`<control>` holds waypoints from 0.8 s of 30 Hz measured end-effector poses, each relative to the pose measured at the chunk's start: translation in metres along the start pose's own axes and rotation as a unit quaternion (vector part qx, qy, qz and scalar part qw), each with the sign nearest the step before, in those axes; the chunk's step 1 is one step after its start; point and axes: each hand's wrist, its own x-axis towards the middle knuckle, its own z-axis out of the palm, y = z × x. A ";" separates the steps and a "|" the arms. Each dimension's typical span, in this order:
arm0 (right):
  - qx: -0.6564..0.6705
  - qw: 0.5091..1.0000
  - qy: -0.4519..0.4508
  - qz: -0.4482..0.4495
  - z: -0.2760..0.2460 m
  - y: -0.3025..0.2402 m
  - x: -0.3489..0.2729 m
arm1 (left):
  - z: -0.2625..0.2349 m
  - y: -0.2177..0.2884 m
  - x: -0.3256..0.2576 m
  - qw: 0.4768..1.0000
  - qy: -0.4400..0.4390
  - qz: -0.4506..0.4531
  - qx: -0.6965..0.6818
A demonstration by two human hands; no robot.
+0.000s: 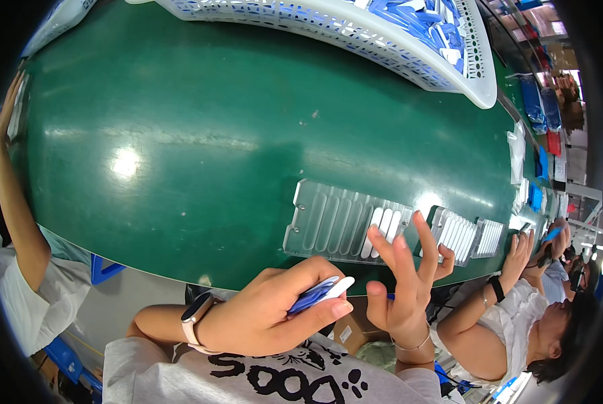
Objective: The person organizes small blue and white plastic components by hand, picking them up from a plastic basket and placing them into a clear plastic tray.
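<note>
My left hand, with a watch on its wrist, is closed around a small bunch of slim blue and white plastic pieces. Their rounded white ends stick out between thumb and forefinger. To its right, my right hand is raised with fingers spread and nothing visible in it. Its fingertips overlap the right end of a clear slotted tray; whether they touch it I cannot tell. Several slim white pieces lie side by side in slots at that end, while the slots to the left hold nothing.
A white perforated basket heaped with blue and white pieces stands at the far side of the green table. Two more filled trays lie to the right, near a co-worker's hand. Another person's arm rests at the left edge.
</note>
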 end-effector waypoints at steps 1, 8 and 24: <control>-0.001 1.000 -0.001 -0.001 0.003 0.001 0.000 | 0.000 0.000 0.000 1.000 -0.003 -0.003 0.002; 0.102 0.992 0.068 0.034 0.001 -0.002 -0.002 | 0.001 -0.002 0.000 1.000 0.004 0.011 0.020; 0.237 0.933 0.170 -0.213 -0.017 -0.006 0.016 | -0.023 0.011 -0.011 0.999 0.023 0.020 0.036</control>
